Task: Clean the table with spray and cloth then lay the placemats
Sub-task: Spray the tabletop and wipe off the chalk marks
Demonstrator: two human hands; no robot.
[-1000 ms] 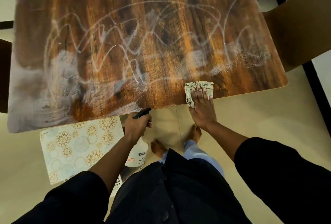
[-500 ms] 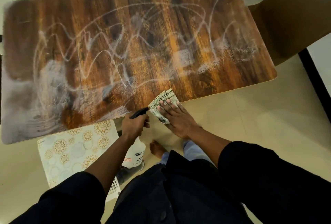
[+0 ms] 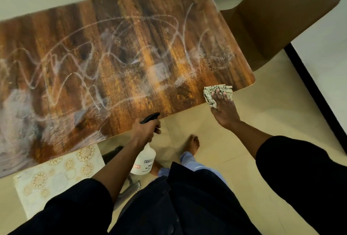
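Cloth [image 3: 216, 94], folded and patterned, lies at the near right edge of the table [image 3: 131, 37], and the right hand [image 3: 224, 110] presses on it with flat, straight fingers. Part of the cloth hangs over the edge. Left hand [image 3: 143, 131] grips the neck of a spray bottle [image 3: 143, 161] just in front of the near edge; the black nozzle points to the tabletop. This bottle is white and not transparent, so I cannot tell how much liquid is inside. White wavy streaks of wet foam cover the wooden tabletop. Below the table's left part lies a placemat [image 3: 56, 174] with gold flower circles. A brown chair [image 3: 281, 15] stands at the right end.
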